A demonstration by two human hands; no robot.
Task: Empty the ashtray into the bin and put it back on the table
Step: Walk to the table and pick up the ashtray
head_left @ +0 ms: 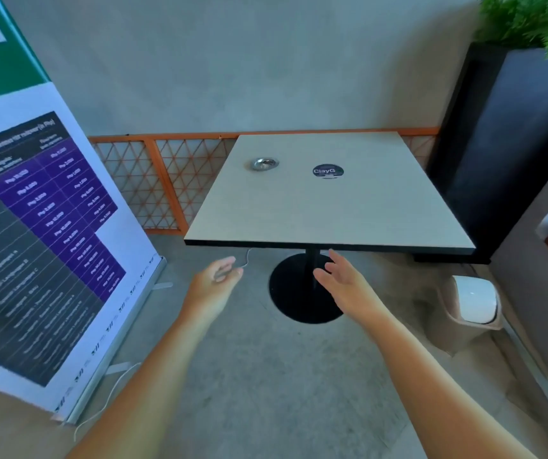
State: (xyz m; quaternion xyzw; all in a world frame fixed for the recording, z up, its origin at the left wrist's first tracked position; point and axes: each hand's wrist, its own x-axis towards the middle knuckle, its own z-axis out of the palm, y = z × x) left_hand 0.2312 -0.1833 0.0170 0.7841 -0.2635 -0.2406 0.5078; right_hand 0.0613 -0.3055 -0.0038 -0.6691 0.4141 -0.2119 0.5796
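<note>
A small round metal ashtray (265,163) sits on the far left part of a square beige table (329,213). A beige bin with a white swing lid (471,304) stands on the floor to the right of the table's black pedestal. My left hand (214,281) and my right hand (345,279) are stretched out in front of me, below the table's near edge. Both hold nothing, with fingers apart. The ashtray is well beyond both hands.
A round dark sticker (328,171) lies on the table's middle. A tall printed banner stand (44,233) leans at the left with a white cable on the floor. A black planter (504,154) with green leaves stands at the right. An orange lattice fence (153,183) runs behind the table.
</note>
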